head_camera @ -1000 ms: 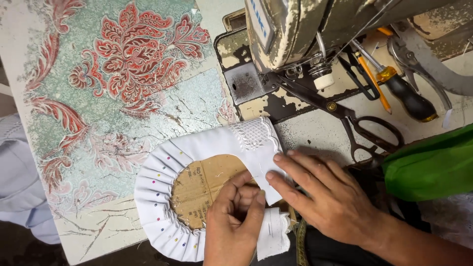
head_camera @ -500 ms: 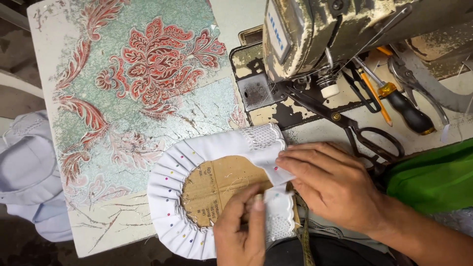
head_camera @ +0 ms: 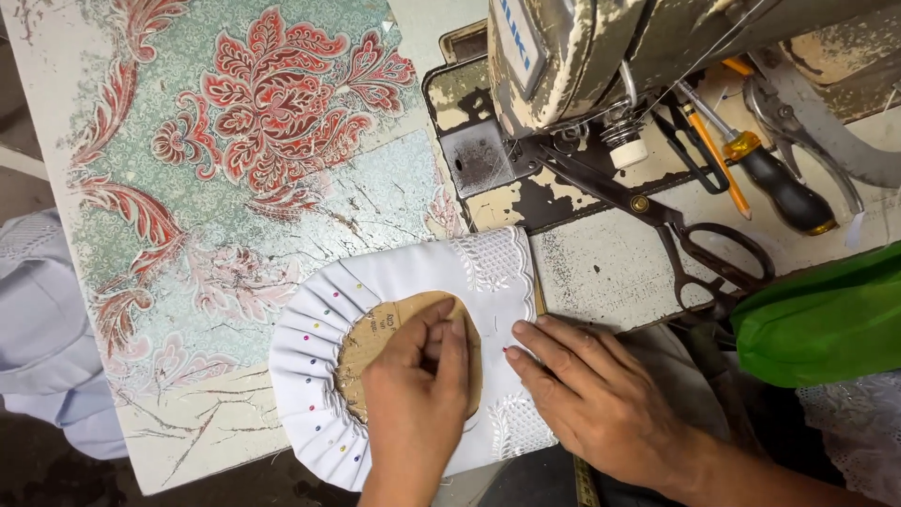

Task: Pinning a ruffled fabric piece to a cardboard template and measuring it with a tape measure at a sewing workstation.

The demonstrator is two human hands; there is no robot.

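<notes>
A blue-and-white maker's label [head_camera: 522, 39] sits on the end face of the worn cream sewing machine head [head_camera: 601, 52] at top centre: a tall narrow panel, tilted, blue lettering on white, partly cut off by the top edge. A small dark printed mark [head_camera: 389, 321] shows on the brown cardboard disc [head_camera: 375, 343], near its upper left rim. No screens, signs or packages seen.

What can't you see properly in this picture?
- Head view: the left hand covers much of the brown card disc, so what its fingertips pinch is hidden.
- The white pleated fabric runs under both hands; the right hand hides its right edge.
- The sewing machine is cut off by the top edge.
- The coloured pin heads are too small to count.
</notes>
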